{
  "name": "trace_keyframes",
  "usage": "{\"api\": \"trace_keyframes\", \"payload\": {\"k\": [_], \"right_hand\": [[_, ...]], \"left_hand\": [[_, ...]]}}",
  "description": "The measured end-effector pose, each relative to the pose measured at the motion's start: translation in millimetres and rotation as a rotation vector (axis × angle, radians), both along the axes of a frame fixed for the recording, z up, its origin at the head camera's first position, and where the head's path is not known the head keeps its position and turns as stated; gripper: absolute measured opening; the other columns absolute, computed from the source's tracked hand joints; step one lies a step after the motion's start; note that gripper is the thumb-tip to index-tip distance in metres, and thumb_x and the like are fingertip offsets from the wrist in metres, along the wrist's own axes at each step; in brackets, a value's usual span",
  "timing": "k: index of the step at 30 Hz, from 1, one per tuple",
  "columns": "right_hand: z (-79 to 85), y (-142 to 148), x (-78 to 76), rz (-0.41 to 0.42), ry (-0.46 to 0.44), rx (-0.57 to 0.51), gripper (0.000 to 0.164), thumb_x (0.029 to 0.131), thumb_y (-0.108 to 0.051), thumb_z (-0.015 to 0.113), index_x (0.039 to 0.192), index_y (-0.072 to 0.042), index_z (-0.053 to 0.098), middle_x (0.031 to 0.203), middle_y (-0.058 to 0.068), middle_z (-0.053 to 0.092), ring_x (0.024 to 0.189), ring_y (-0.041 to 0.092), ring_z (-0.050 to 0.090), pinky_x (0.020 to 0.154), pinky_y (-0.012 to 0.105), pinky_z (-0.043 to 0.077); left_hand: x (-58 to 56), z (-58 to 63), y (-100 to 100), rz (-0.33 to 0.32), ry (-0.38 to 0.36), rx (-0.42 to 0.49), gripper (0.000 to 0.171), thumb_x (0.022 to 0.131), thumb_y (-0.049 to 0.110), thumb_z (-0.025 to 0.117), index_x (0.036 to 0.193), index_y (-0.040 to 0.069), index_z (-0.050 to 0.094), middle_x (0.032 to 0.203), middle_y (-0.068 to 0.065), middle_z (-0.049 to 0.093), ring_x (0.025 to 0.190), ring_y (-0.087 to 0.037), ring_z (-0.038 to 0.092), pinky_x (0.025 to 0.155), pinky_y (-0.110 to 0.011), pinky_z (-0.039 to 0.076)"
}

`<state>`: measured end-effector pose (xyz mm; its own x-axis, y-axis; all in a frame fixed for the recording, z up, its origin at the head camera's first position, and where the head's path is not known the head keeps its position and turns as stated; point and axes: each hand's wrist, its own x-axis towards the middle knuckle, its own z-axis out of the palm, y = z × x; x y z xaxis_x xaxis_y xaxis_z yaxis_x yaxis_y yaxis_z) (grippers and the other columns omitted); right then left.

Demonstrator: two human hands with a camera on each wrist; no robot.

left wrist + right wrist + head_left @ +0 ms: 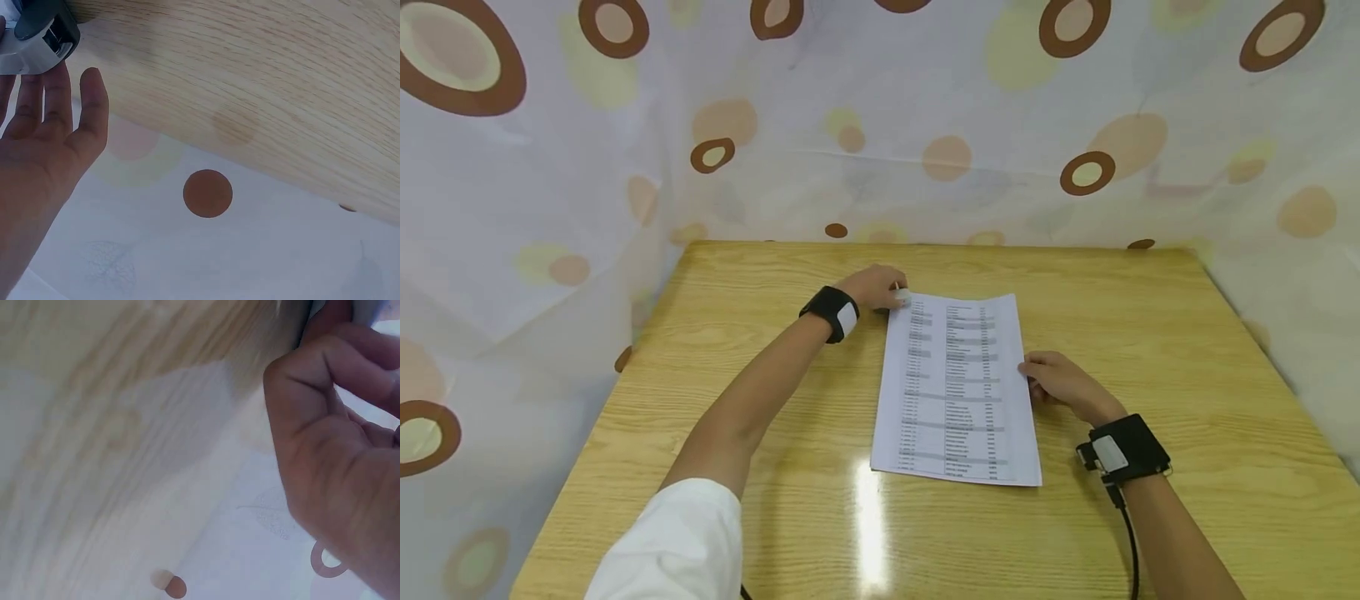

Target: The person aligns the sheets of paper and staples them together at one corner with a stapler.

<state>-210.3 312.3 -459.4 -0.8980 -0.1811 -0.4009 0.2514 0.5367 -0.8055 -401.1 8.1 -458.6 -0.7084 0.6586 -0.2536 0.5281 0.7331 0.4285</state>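
Note:
Printed sheets of paper (931, 400), showing rows of small text and grey bands, lie at the middle of the table. At their far left corner my left hand (874, 287) holds a small stapler (901, 296). Its rounded grey body and dark part (39, 44) show at the top left of the left wrist view, with the left fingers (56, 100) beneath. My right hand (1063, 383) pinches the right edge of the paper between thumb and curled fingers. In the right wrist view the right hand (337, 419) hides most of the paper.
The wooden table (760, 283) reaches back to a hanging patterned cloth (880, 108), which also covers both sides. Each wrist wears a black strap with a device (1127, 450). A black cable (1127, 525) trails from the right one toward the front.

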Motion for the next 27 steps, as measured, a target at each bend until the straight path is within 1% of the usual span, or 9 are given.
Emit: {"api": "trace_keyframes", "payload": {"k": [3, 6, 9, 12, 15, 20, 23, 27], "right_hand": [[-2.0, 0.2, -3.3, 0.011, 0.002, -0.016, 0.025, 0.108, -0.013, 0.039, 0.103, 0.006, 0.054, 0.079, 0.008, 0.050, 0.070, 0.018, 0.049, 0.061, 0.028, 0.040], [-3.0, -0.7, -5.3, 0.007, -0.013, -0.028, 0.024, 0.107, -0.012, 0.040, 0.106, 0.007, 0.054, 0.081, 0.008, 0.053, 0.071, 0.018, 0.052, 0.062, 0.028, 0.043], [-2.8, -1.9, -7.3, 0.007, -0.023, -0.018, 0.024, 0.107, -0.012, 0.039, 0.107, 0.008, 0.054, 0.083, 0.009, 0.054, 0.073, 0.018, 0.052, 0.063, 0.029, 0.043], [-1.9, -2.1, -9.7, 0.005, -0.020, -0.002, 0.025, 0.107, -0.013, 0.039, 0.107, 0.007, 0.054, 0.084, 0.009, 0.054, 0.074, 0.018, 0.052, 0.064, 0.029, 0.043], [-1.5, -2.2, -11.7, -0.001, -0.022, 0.010, 0.025, 0.108, -0.015, 0.040, 0.107, 0.007, 0.053, 0.084, 0.008, 0.054, 0.074, 0.018, 0.052, 0.064, 0.029, 0.043], [-3.9, -2.2, -12.3, -0.007, -0.035, 0.016, 0.026, 0.108, -0.015, 0.040, 0.110, 0.007, 0.053, 0.084, 0.009, 0.054, 0.076, 0.019, 0.053, 0.066, 0.030, 0.044], [-5.8, -0.8, -12.1, -0.012, -0.038, 0.019, 0.028, 0.108, -0.015, 0.040, 0.113, 0.008, 0.054, 0.086, 0.009, 0.054, 0.077, 0.020, 0.053, 0.067, 0.030, 0.045], [-6.3, 2.4, -11.6, -0.016, -0.033, 0.030, 0.028, 0.108, -0.016, 0.039, 0.112, 0.007, 0.054, 0.086, 0.009, 0.054, 0.077, 0.020, 0.052, 0.067, 0.030, 0.045]], "left_hand": [[1.0, 0.1, -5.5, 0.028, 0.002, 0.000, 0.035, 0.100, 0.020, 0.061, 0.133, 0.008, 0.060, 0.133, -0.013, 0.058, 0.118, -0.026, 0.054, 0.095, -0.038, 0.043], [1.3, 1.7, -13.9, 0.057, 0.008, 0.004, 0.034, 0.098, 0.020, 0.062, 0.130, 0.009, 0.062, 0.128, -0.012, 0.060, 0.110, -0.025, 0.056, 0.089, -0.038, 0.045], [1.1, 5.4, -25.3, 0.088, 0.003, 0.000, 0.031, 0.098, 0.019, 0.062, 0.127, 0.008, 0.063, 0.123, -0.011, 0.062, 0.102, -0.024, 0.057, 0.084, -0.037, 0.046], [0.4, 11.0, -38.2, 0.123, 0.000, -0.013, 0.030, 0.098, 0.019, 0.062, 0.126, 0.008, 0.063, 0.119, -0.011, 0.062, 0.097, -0.024, 0.057, 0.082, -0.037, 0.047], [-0.5, 15.8, -52.5, 0.149, 0.000, -0.029, 0.030, 0.098, 0.020, 0.062, 0.125, 0.007, 0.063, 0.120, -0.011, 0.061, 0.097, -0.024, 0.056, 0.082, -0.037, 0.047], [-0.2, 18.1, -80.6, 0.158, -0.032, -0.030, 0.030, 0.096, 0.018, 0.064, 0.122, 0.003, 0.063, 0.119, -0.015, 0.061, 0.093, -0.026, 0.057, 0.075, -0.036, 0.048], [3.3, 18.8, -97.9, 0.174, -0.045, -0.050, 0.030, 0.095, 0.018, 0.065, 0.120, 0.002, 0.062, 0.117, -0.016, 0.061, 0.090, -0.027, 0.058, 0.072, -0.036, 0.048], [11.2, 20.4, -118.0, 0.204, -0.049, -0.089, 0.034, 0.095, 0.018, 0.065, 0.124, 0.000, 0.060, 0.120, -0.018, 0.060, 0.090, -0.027, 0.058, 0.074, -0.038, 0.048]]}}
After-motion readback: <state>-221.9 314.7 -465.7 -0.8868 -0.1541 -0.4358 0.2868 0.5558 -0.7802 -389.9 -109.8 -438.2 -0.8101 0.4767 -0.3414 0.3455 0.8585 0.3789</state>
